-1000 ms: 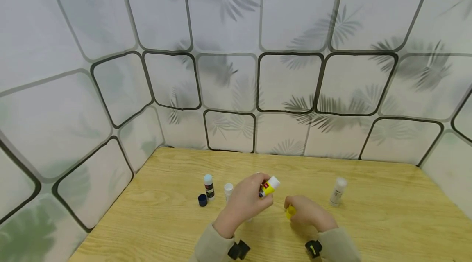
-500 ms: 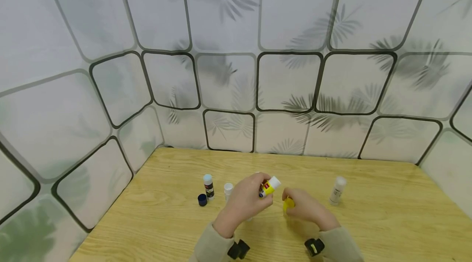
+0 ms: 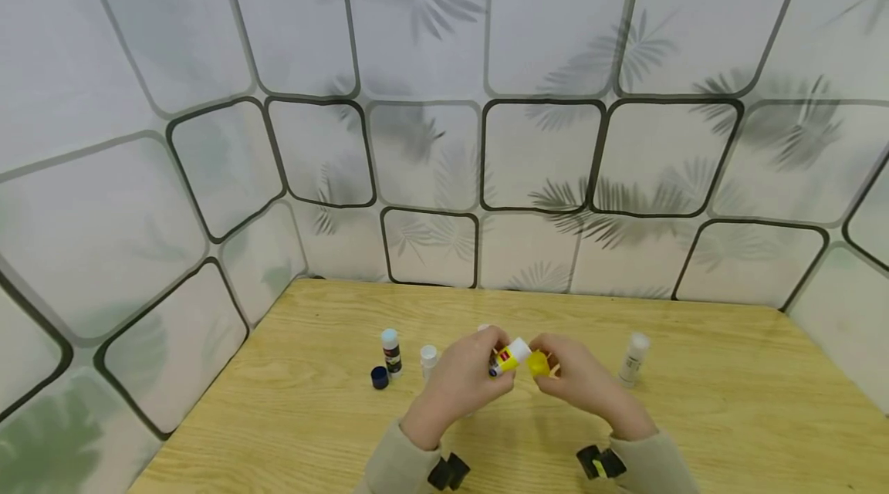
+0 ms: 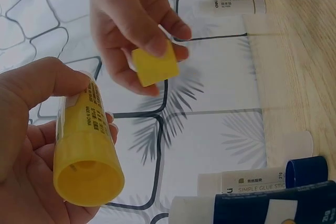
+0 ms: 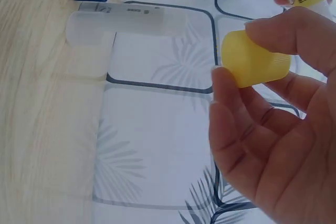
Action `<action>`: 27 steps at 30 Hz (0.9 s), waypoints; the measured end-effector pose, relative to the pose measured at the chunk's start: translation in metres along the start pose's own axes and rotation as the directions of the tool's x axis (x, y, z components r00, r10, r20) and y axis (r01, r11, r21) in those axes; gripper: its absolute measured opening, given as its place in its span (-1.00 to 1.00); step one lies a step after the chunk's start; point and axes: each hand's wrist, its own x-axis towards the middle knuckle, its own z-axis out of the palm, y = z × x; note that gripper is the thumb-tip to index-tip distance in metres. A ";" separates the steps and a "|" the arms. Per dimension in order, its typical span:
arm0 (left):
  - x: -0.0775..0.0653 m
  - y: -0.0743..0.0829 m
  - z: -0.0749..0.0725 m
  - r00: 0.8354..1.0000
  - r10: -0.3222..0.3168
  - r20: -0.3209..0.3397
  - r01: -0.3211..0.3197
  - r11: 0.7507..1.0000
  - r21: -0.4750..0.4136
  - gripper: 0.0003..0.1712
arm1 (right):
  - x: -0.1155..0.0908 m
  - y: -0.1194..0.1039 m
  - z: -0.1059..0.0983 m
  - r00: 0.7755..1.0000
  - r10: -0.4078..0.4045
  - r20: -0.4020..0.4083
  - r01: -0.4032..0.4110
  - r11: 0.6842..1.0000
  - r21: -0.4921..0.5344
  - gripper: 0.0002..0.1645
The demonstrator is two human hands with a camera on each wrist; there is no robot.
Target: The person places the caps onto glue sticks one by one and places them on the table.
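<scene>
My left hand (image 3: 461,378) grips a yellow glue stick (image 3: 509,356) in the middle of the table, tilted with its white end up and to the right. In the left wrist view the other end of this glue stick (image 4: 86,156) is a hollow yellow base facing the camera. My right hand (image 3: 586,386) pinches a small yellow cap (image 3: 538,364) between thumb and fingers. The cap (image 5: 254,60) is held close beside the white end, above the table. The thumb of the left hand lies along the stick's printed label.
On the left stand a dark-labelled glue stick (image 3: 392,355), a dark blue cap (image 3: 380,378) beside it, and a white glue stick (image 3: 428,357) partly behind my left hand. Another white glue stick (image 3: 633,360) stands at the right. A patterned curtain (image 3: 430,154) rises behind the wooden table (image 3: 312,401).
My right hand has lifted the yellow cap up and to the left, toward the glue stick's white end. My left hand has barely moved.
</scene>
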 end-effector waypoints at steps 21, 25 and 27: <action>0.001 -0.002 -0.001 0.999 0.021 0.039 -0.022 0.999 0.035 -0.75 | -0.006 -0.009 -0.012 0.949 -0.192 -0.250 0.194 0.981 -0.017 -0.63; 0.001 -0.002 -0.002 0.999 0.028 0.035 -0.030 0.998 0.051 -0.74 | -0.008 -0.010 -0.015 0.942 -0.216 -0.258 0.229 0.973 0.021 -0.67; 0.001 -0.002 -0.002 0.999 0.030 0.034 -0.032 0.998 0.054 -0.74 | -0.008 -0.010 -0.015 0.941 -0.220 -0.258 0.236 0.971 0.034 -0.67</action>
